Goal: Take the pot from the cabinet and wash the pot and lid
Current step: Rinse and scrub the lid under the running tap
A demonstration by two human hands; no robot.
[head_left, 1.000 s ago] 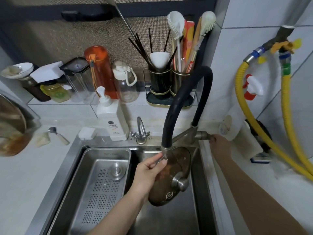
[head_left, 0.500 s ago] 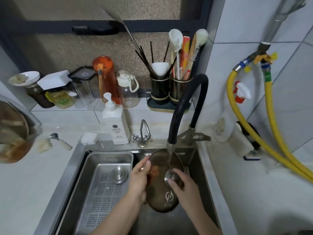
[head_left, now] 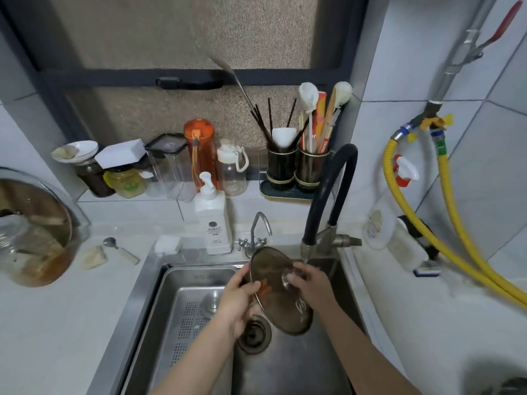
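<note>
A round glass lid [head_left: 273, 297] with a metal rim and a steel knob tilts over the steel sink [head_left: 288, 366], its upper edge below the spout of the black hose faucet [head_left: 328, 195]. My left hand [head_left: 238, 303] grips the lid's left rim, fingers curled over the edge. My right hand [head_left: 310, 283] is closed around the knob on the lid's top face. An orange smear shows through the glass near my left fingers. The pot [head_left: 31, 232] sits at the far left on the counter, holding a glass jar and wooden pieces.
A perforated steel drain tray [head_left: 182, 317] fills the sink's left part; the drain [head_left: 253, 333] lies under the lid. A white soap pump bottle [head_left: 212, 220] and a small tap [head_left: 258, 232] stand behind the sink. Yellow hoses [head_left: 445, 243] and a sponge lie at the right.
My right hand left the faucet handle at the right and came to the lid's knob. The lid shifted left and up under the spout, and the view pulled back.
</note>
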